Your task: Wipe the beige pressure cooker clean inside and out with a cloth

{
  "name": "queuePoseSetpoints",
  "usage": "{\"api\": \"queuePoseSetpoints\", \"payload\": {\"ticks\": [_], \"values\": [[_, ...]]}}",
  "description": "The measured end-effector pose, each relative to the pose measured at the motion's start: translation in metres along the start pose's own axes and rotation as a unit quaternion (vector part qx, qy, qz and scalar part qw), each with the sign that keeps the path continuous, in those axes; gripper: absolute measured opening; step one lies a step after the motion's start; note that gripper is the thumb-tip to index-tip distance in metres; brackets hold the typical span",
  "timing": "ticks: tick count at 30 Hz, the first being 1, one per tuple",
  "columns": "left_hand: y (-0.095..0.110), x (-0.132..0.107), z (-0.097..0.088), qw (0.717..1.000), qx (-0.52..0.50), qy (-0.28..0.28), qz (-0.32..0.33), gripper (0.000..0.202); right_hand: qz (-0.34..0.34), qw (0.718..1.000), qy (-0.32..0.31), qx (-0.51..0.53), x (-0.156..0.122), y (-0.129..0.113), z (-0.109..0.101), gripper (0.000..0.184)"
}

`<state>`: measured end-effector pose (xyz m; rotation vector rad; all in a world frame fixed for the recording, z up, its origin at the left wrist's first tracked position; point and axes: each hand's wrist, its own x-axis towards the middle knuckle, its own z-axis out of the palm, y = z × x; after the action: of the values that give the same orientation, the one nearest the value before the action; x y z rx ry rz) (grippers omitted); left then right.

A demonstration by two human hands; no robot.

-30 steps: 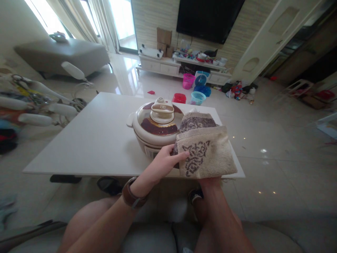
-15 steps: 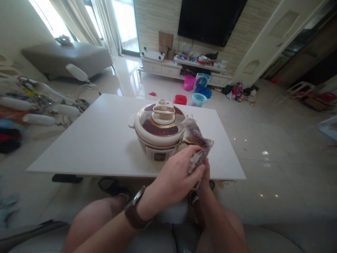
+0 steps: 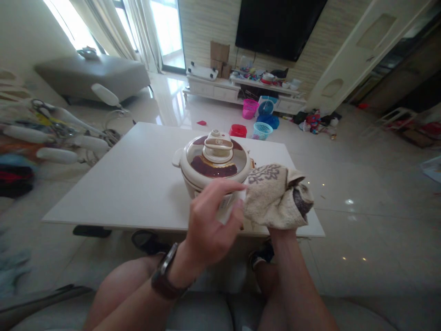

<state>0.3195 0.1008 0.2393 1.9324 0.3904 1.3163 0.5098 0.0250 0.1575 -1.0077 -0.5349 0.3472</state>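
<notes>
**While towel wrapped R hand, L hand hung open by cooker**

As the person sat with bare knees at the table's (image 3: 131, 184) near edge, both hands were raised in front of the cooker (image 3: 215, 168). The towel (image 3: 275, 197) – beige w/ a brown pattern – was bunched round the R hand (image 3: 279, 233) and hid all of it but the heel and forearm, so I couldn't tell whether the fingers were clenched in the cloth. That bundle was held up over the table's near right corner, just right of the cooker; whether it touched the pot couldn't be made out.

The L hand (image 3: 210, 220) was open and held nothing: fingers loosely spread, forefinger stretched toward the towel's left edge, thumb close below it. Contact w/ the cloth wasn't clear. The hand covered the cooker's front panel from view. A dark watch (image 3: 165, 278) sat on that wrist.

The cooker stood mid-table, its lid (image 3: 217, 154) on, knob upright.

Beyond the table – pink (image 3: 248, 108), red (image 3: 238, 131) and blue (image 3: 261, 130) baskets on the glossy floor, near a low TV bench (image 3: 206, 87) under a dark TV (image 3: 279, 23).
</notes>
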Motion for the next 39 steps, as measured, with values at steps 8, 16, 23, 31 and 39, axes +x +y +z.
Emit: {"api": "queuePoseSetpoints", "payload": {"ticks": [8, 16, 23, 31, 39], "values": [[-0.159, -0.012, -0.035, 0.936, 0.048, 0.268, -0.221, 0.034, -0.148, 0.949, -0.031, -0.275, 0.022, 0.046, 0.028, 0.056], [-0.190, -0.031, -0.041, 0.940, -0.073, 0.104, -0.317, 0.051, -0.238, 0.824, -0.124, -0.498, 0.032, 0.071, 0.047, 0.053], [-0.193, -0.025, -0.038, 0.938, -0.067, 0.137, -0.310, 0.045, -0.209, 0.862, -0.080, -0.455, 0.042, 0.080, 0.037, 0.057], [-0.193, -0.023, -0.031, 0.940, -0.026, 0.156, -0.303, 0.042, -0.225, 0.861, -0.069, -0.452, 0.042, 0.075, 0.052, 0.040], [-0.202, -0.026, -0.026, 0.940, -0.010, 0.179, -0.291, 0.041, -0.182, 0.919, -0.008, -0.349, 0.049, 0.078, 0.039, 0.036]]}}
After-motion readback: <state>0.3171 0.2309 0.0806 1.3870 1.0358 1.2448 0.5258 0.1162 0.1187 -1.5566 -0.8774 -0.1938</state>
